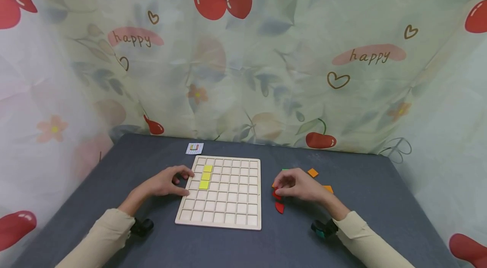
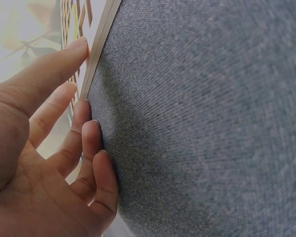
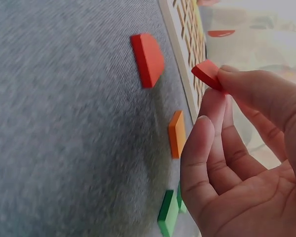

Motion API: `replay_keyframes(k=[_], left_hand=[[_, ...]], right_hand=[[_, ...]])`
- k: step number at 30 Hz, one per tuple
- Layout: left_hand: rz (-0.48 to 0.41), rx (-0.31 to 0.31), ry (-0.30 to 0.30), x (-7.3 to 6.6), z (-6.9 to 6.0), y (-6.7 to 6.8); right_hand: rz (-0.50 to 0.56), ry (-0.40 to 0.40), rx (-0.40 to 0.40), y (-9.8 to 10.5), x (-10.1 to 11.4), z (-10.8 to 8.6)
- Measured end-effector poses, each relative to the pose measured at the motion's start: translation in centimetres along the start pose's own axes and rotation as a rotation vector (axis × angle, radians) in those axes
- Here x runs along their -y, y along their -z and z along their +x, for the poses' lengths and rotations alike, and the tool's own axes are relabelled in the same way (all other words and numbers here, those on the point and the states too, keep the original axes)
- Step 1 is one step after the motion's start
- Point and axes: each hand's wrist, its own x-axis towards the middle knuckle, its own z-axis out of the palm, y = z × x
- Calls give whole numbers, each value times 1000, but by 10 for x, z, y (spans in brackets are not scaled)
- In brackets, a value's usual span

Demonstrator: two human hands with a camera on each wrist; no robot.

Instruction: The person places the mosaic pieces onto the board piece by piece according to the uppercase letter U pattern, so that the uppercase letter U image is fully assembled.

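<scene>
Your right hand (image 1: 300, 184) pinches a red piece (image 3: 207, 74) between thumb and fingertips, just beside the right edge of the gridded board (image 1: 232, 229). A second red piece (image 1: 279, 207) lies on the table nearer you than that hand, and an orange piece (image 3: 177, 135) and green pieces (image 3: 168, 213) sit close to its fingers. Your left hand (image 1: 167, 181) grasps nothing; its loosely extended thumb and fingers touch the board's left edge. Three yellow squares (image 1: 203, 184) fill cells between your hands, closer to the left one.
</scene>
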Motion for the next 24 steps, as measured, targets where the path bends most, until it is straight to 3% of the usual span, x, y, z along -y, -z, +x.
replay_keyframes(k=[6,15,24], left_hand=[[5,-1,-31,1,0,0],[-5,-4,-13,1,0,-1],[-11,-2,-16,-1,-1,0]], right_hand=[[19,23,-3,-5,3,7],[63,80,10,-17,6,21],[152,69,9,-32,14,33]])
